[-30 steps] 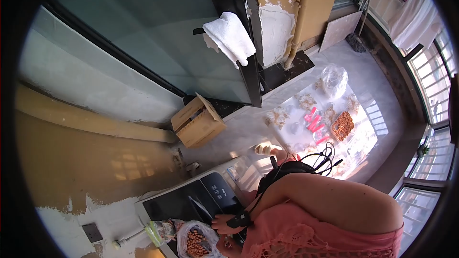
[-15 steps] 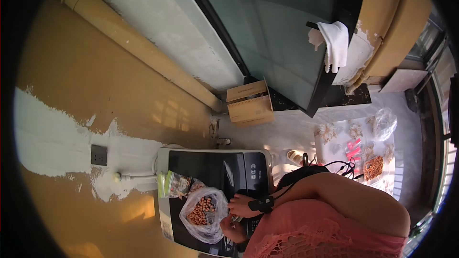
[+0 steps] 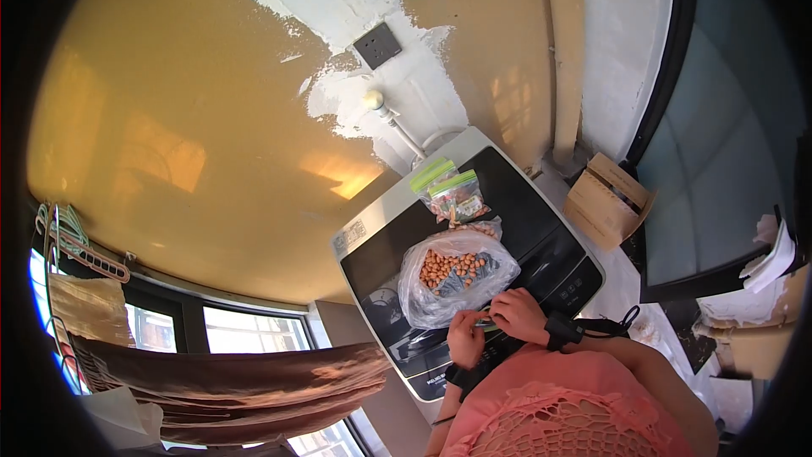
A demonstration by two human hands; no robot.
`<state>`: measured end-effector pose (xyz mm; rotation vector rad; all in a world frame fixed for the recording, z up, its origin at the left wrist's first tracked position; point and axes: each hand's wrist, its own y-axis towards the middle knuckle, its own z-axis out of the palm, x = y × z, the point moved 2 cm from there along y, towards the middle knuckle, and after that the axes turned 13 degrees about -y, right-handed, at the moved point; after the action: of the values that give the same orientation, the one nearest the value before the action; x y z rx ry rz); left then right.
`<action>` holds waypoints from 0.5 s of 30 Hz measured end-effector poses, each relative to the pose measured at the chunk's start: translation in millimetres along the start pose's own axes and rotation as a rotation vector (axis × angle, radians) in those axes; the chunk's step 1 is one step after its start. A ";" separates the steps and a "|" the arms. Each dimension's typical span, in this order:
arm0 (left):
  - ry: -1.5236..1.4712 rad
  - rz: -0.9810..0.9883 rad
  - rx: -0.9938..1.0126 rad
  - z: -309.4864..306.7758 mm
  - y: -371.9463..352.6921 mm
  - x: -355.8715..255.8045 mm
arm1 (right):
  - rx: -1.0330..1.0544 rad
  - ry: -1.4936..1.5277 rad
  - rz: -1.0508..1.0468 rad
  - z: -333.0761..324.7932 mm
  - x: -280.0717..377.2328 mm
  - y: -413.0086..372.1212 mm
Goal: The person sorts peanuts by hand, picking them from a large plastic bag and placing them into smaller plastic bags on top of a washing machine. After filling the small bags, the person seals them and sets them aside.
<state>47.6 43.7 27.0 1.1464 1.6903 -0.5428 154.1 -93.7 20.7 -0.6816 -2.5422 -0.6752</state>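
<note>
Left grip (image 3: pixel 464 340), right grip (image 3: pixel 518 315) pinching small green item (image 3: pixel 485 322), mostly hidden, beside translucent nut bag (image 3: pixel 430 308).

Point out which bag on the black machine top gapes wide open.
The big clear bag: its mouth spreads wide around brown nuts, unlike the smaller green-topped bags beyond it.

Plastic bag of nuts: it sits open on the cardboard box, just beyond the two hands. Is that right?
Not on the cardboard box: the head view shows the plastic bag open on the machine's black lid, just beyond the left hand and right hand.
</note>
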 end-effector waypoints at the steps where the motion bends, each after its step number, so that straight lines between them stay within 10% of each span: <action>1: -0.004 -0.006 -0.019 -1.8 -0.4 -1.4 | 0.019 0.005 0.001 -0.7 -0.7 1.5; 15: 0.065 0.079 -0.143 -7.2 70.1 18.0 | 0.029 0.015 -0.050 -7.8 3.0 5.8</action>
<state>104.5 89.0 24.7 1.1316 1.7029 -0.3331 156.9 -92.5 30.3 -0.6026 -2.5575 -0.6557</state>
